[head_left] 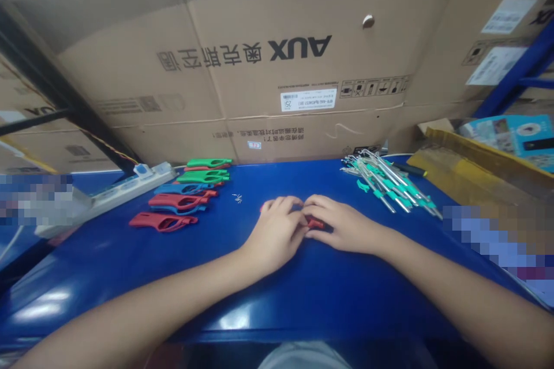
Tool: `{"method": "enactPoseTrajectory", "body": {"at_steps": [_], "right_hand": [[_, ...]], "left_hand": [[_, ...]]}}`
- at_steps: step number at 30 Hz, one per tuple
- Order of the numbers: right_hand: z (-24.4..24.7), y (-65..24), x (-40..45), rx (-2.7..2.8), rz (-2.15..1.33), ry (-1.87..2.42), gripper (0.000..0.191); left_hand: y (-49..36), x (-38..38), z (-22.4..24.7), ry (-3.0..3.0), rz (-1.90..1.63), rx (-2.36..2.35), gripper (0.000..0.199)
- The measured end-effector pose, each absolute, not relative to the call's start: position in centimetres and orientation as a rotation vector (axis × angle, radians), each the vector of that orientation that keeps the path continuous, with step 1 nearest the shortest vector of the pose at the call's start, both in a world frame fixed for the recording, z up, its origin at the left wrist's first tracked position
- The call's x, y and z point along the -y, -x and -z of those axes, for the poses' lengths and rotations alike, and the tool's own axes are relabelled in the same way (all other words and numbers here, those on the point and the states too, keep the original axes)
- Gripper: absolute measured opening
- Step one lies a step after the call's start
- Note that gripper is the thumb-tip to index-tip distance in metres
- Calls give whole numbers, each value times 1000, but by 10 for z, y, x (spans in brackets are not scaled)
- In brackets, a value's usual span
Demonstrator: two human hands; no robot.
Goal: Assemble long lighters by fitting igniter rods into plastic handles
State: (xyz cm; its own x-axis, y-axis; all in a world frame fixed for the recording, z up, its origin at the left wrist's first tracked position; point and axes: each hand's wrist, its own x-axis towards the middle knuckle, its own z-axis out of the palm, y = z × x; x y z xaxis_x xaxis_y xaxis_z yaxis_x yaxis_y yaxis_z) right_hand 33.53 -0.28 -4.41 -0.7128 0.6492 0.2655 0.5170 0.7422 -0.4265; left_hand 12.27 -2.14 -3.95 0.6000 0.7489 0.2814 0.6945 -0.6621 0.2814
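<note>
Both hands meet over the middle of the blue table point(182, 277). My left hand point(277, 229) is curled over a red plastic lighter casing point(315, 223), most of which the fingers cover. From the right, my right hand point(340, 223) grips the same casing, its nozzle end showing between thumb and fingers. Left of the hands lie several gun-shaped lighter casings point(164, 221) in red, blue and green, stacked in a column. A few small screws point(237, 198) are scattered beside them. To the right is a pile of metal lighter tubes point(389, 181) with teal-green plastic parts.
A white power strip point(130, 187) runs along the left side by a dark metal post. Large cardboard boxes point(259, 6) stand behind the table. An open carton point(485, 167) with yellowish tape sits at the right edge, with a blue printed package behind it.
</note>
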Motion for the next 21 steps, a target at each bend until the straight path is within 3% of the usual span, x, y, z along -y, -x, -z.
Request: {"method": "enactPoseTrajectory", "body": {"at_steps": [3,8,15,21], "right_hand": [[47,-340,-4,2604,-517,897,6],[35,-352,-11,2696,-459,978,4],[16,-348,-14,2837,-353,983,23],[40,-350,-20,2356,-633,1016,21]], "left_hand": [[-119,19,46,-2610,-545,-1149,7],[-94,3,43,-2518,-529,-1089,49],[-69,-11,60,-2366,-725,-999,42],[-69,-10,73,-2182,-869,-1064,54]]}}
